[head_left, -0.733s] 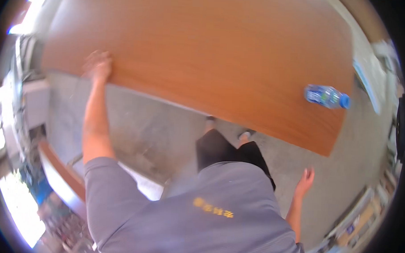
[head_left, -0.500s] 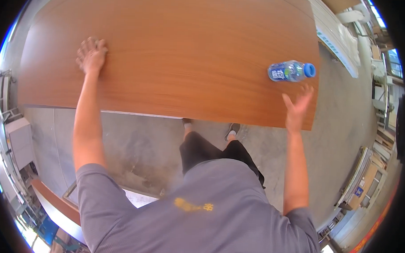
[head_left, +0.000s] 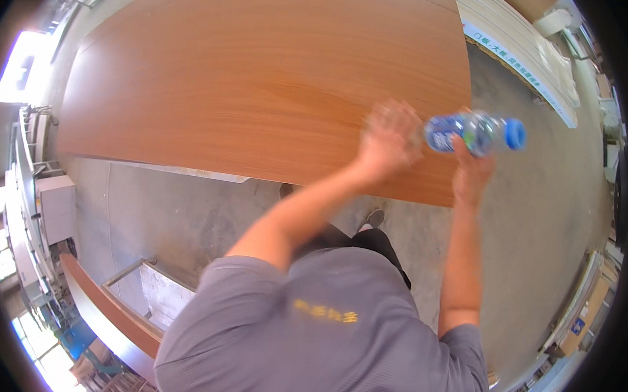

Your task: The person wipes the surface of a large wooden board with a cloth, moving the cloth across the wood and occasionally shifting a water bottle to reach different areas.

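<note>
A clear plastic bottle with a blue cap and blue label lies sideways above the right edge of a brown wood-grain board. My right hand is closed around its middle, thumb on the near side. Fingers on its far side are mostly hidden behind the bottle. Just left of the bottle's base, my left hand is over the board, blurred by motion. Its fingers look stretched out and no object shows in it; whether it touches the board I cannot tell.
White stacked panels stand beyond the board's far right corner. Concrete floor lies around it. At lower left are a brown-faced panel and a metal-framed bin. Boards lean at the right.
My right hand has taken hold of the bottle and lifted it off the board, a little to the right. My left hand has swept from the board's left side across to near the bottle.
</note>
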### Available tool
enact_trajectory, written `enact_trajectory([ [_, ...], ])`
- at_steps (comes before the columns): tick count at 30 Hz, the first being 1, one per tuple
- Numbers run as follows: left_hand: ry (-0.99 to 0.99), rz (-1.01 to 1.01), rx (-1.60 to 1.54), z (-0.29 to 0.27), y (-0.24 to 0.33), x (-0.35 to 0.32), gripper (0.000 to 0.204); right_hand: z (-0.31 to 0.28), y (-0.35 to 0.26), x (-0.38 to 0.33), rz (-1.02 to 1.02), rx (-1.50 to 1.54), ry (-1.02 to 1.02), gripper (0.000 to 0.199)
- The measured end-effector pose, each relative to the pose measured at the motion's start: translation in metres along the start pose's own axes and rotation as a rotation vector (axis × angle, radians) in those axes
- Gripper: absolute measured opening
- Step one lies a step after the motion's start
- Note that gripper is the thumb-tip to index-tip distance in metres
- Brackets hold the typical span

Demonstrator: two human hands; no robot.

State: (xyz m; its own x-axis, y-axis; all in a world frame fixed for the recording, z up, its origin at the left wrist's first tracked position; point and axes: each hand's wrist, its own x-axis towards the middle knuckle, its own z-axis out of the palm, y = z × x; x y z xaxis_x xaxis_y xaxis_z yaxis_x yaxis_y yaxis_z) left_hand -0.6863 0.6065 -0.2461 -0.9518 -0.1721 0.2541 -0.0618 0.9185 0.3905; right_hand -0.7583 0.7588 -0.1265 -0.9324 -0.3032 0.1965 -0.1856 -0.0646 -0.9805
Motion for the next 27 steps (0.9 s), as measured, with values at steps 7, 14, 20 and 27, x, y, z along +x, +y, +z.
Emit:
enact_trajectory([
  [7,-0.309,-0.042,-0.092,0.020,0.070,-0.020,0.079,-0.308,0.022,-0.039,0.008,-0.551,0.081,0.076],
  [14,0.107,-0.879,0.490,-0.024,-0.093,-0.037,0.083,-0.442,0.054,-0.059,0.403,-0.607,0.325,0.073],
  [20,0.143,-0.580,0.410,0.062,-0.032,0.213,0.066,-0.430,0.085,0.109,0.264,-0.464,0.000,0.070],
  [27,0.211,-0.402,0.245,0.148,0.093,0.281,0.089,-0.360,0.061,0.308,-0.015,-0.358,-0.324,0.067],
])
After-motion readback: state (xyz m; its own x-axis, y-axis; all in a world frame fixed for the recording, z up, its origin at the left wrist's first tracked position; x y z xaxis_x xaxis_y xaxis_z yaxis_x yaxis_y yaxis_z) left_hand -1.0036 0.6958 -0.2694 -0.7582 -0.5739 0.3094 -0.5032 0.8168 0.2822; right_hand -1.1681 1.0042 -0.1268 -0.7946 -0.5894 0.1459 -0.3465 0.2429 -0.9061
